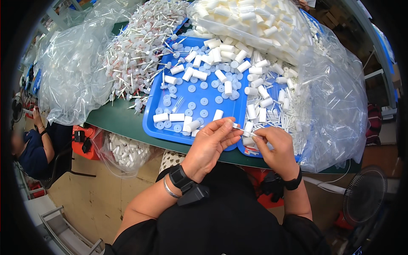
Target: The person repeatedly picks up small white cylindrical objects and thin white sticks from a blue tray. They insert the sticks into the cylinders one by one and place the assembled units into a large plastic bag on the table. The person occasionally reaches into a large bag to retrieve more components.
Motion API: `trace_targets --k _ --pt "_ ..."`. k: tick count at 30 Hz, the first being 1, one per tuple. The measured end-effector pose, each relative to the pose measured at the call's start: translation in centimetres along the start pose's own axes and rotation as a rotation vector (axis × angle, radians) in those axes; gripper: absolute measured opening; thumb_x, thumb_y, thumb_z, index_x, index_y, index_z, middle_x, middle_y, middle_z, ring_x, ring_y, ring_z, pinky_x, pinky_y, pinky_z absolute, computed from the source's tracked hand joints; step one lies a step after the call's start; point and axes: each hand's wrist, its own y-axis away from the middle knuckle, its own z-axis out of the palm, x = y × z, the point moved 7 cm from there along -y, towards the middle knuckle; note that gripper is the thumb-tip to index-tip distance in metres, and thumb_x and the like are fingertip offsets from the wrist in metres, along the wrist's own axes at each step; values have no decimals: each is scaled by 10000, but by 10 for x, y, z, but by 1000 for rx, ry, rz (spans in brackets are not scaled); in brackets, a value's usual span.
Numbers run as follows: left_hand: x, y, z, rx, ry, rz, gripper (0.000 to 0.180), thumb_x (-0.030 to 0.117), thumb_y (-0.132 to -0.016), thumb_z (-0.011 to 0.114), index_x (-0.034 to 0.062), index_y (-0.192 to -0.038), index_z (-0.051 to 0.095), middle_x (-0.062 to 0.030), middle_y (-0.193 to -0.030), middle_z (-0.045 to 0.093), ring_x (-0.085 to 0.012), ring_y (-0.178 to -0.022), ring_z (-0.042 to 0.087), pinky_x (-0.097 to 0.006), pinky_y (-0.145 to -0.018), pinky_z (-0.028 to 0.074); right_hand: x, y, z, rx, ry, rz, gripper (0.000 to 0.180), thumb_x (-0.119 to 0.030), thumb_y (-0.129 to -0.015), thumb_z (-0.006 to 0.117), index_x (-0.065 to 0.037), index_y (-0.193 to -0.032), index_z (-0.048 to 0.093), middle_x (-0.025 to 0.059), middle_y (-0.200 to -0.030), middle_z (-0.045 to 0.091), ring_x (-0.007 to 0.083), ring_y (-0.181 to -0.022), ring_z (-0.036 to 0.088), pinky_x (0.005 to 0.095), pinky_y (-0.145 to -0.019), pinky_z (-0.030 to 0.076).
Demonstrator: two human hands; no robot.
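Over the near edge of a blue tray (146, 118), my left hand (211, 143) pinches one end of a thin white rod (243, 130) between thumb and fingertips. The rod's other end is between the thumb and fingers of my right hand (276, 148). My fingers hide both rod ends. In the tray lie several white cylinders (176, 117) and small translucent discs (204, 101). A second blue tray (243, 149), beside it on the right, holds more white cylinders (251, 111) and many thin white sticks (276, 115).
Left of the trays rises a heap of disc-ended sticks (136, 46). Clear plastic bags (72, 68) flank the dark green table (112, 123). A large bag of cylinders (255, 25) lies behind. A fan (365, 193) stands at right; another person (36, 146) sits at far left.
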Motion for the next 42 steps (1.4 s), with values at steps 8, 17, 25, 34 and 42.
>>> trace_targets --k 8,17,25,34,42 --pt "-7 5 14 -124 -21 -70 377 224 -1030 677 -13 -1319 632 -75 -1142 705 -145 -1045 675 -298 -934 556 31 17 45 -367 -1032 748 188 -142 -1074 568 19 -1089 664 52 -785 691 90 -598 622 246 -585 505" --pt "-13 5 4 -64 -24 -118 410 275 -1023 689 1 -1323 638 2 -1024 673 -73 -907 610 -242 -747 491 -4 5 34 -63 -121 -19 120 -73 -932 724 -8 -1013 663 135 -733 677 300 -593 653 393 -550 499" --pt "-14 6 7 -99 -42 -148 419 275 -1046 653 -13 -1348 616 19 -953 623 -70 -809 560 -234 -666 447 -8 -2 30 -68 -99 -13 76 -63 -928 714 -18 -968 668 129 -737 674 310 -599 640 416 -544 476" --pt "-13 8 8 -69 -95 -122 388 265 -1051 646 -17 -1316 632 21 -944 627 -63 -793 553 -235 -672 456 -12 -3 29 -91 -5 -56 107 -82 -921 726 -19 -993 679 123 -770 693 302 -610 651 405 -554 487" --pt "132 -8 5 -124 31 361 203 237 -1029 676 47 -1102 687 32 -907 656 -80 -792 605 -231 -722 496 -7 -22 4 -30 -138 113 364 -68 -926 744 14 -1266 646 120 -955 730 198 -680 704 307 -618 552"
